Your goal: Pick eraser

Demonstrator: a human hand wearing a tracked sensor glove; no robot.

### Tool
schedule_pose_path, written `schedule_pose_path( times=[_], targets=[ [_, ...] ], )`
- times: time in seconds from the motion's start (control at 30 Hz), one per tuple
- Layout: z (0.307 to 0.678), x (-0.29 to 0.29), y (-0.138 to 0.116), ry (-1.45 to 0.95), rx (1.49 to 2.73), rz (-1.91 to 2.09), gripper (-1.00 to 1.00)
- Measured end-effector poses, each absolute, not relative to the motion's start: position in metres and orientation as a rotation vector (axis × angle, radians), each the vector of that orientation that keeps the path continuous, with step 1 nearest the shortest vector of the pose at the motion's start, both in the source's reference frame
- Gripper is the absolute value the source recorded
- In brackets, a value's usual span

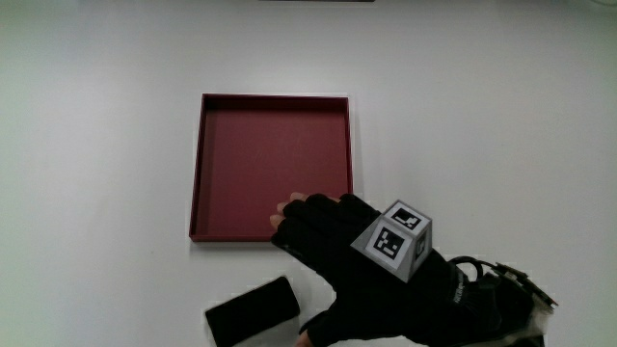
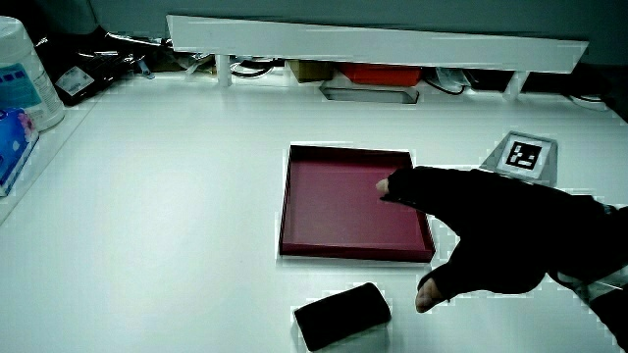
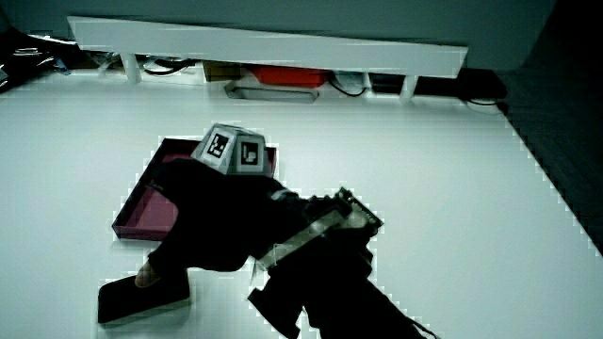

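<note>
A black block-shaped eraser (image 1: 253,310) lies on the white table, nearer to the person than the dark red tray (image 1: 207,164). It shows in both side views too (image 2: 342,316) (image 3: 141,298). The gloved hand (image 1: 352,255) hovers over the tray's near corner, fingers spread and relaxed, holding nothing. Its fingertips (image 1: 287,210) reach just over the tray floor, and its thumb (image 2: 429,292) points down close beside the eraser without touching it. A patterned cube (image 1: 395,239) sits on the back of the hand. In a side view the hand (image 3: 221,221) covers much of the tray (image 3: 141,212).
The tray (image 2: 348,245) has nothing in it. A low white partition (image 2: 373,44) runs along the table's edge farthest from the person, with cables and a red item under it. A white container (image 2: 25,74) and a blue pack (image 2: 10,147) stand at a table edge.
</note>
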State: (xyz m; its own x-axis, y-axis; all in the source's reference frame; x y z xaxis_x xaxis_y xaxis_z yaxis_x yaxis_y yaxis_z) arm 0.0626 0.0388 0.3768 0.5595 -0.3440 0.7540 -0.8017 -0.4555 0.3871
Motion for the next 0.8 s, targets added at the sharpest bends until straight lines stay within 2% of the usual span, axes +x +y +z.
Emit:
schedule_pose_path(
  times=[0.5,0.57,0.7,0.8],
  targets=[
    [0.429,0.026,0.055,-0.91,1.936,0.715,0.0],
    [0.423,0.02,0.055,-0.927,1.909,0.72,0.0],
    [0.432,0.012,0.058,-0.914,1.914,0.693,0.0],
    [0.438,0.006,0.06,-0.924,1.861,0.7,0.0]
  ],
)
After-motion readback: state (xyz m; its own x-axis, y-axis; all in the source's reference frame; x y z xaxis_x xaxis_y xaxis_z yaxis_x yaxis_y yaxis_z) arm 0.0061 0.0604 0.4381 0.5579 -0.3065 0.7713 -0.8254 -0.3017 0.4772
